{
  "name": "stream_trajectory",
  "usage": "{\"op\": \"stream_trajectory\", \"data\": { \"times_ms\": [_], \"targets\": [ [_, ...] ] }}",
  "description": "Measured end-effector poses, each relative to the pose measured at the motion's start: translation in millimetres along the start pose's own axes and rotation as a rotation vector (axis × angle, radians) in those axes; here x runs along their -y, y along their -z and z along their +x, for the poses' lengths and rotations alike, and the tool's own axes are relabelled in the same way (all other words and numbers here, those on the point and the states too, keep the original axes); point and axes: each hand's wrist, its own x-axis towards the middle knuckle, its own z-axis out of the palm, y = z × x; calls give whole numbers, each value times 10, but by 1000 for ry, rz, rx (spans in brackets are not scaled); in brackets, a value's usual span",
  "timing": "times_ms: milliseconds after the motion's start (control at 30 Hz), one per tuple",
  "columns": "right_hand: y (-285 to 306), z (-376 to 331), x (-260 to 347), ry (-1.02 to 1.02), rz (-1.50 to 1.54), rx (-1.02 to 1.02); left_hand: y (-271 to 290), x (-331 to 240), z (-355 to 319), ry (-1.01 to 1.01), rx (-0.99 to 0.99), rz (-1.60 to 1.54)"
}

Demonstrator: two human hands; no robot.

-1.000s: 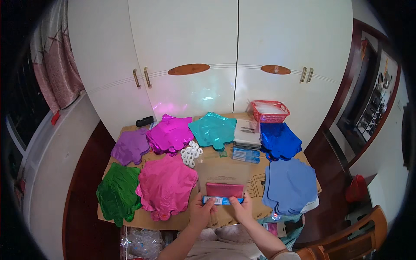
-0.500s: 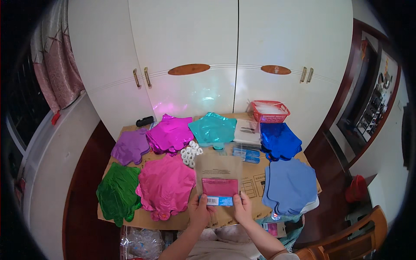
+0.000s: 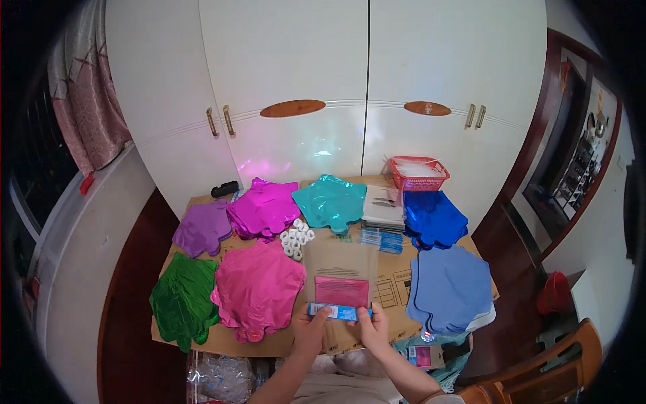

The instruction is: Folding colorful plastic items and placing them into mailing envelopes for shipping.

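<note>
My left hand (image 3: 309, 328) and my right hand (image 3: 372, 327) both hold the lower edge of a clear plastic bag (image 3: 340, 269) that lies flat on the cardboard-covered table (image 3: 383, 283). Inside the bag sits a folded pink foil piece (image 3: 342, 291). A blue header strip (image 3: 338, 312) runs along the bag's near end, pinched between my thumbs and fingers. A pile of pink foil balloons (image 3: 259, 289) lies just left of the bag. A pile of light blue foil balloons (image 3: 449, 288) lies to its right.
Further back lie green (image 3: 183, 300), purple (image 3: 202, 227), magenta (image 3: 264, 209), teal (image 3: 330, 200) and dark blue (image 3: 433, 217) foil piles, white tape rolls (image 3: 295, 238), a stack of packets (image 3: 383, 205), a red basket (image 3: 418, 173). White wardrobe doors (image 3: 363, 81) behind; wooden chair (image 3: 538, 374) at right.
The bag with the pink piece has been pulled nearer to me along the table, and both hands have shifted with it toward the front edge.
</note>
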Motion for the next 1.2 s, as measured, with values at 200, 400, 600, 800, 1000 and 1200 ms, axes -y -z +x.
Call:
{"op": "stream_trajectory", "data": {
  "times_ms": [200,400,600,800,1000,1200],
  "targets": [
    [46,11,-16,-11,27,104,129,193,75,50,-45,-174],
    [136,80,69,-152,169,148,110,178,74,42,7,-235],
    [89,89,24,-114,139,-9,93,200,7,41,89,-122],
    [-34,86,130,-70,119,-36,48,235,-35,3,68,-205],
    [131,58,36,-58,-26,165,24,198,-13,-54,-14,-258],
    [87,59,72,-51,12,194,55,254,31,-71,-73,-265]
  ]
}}
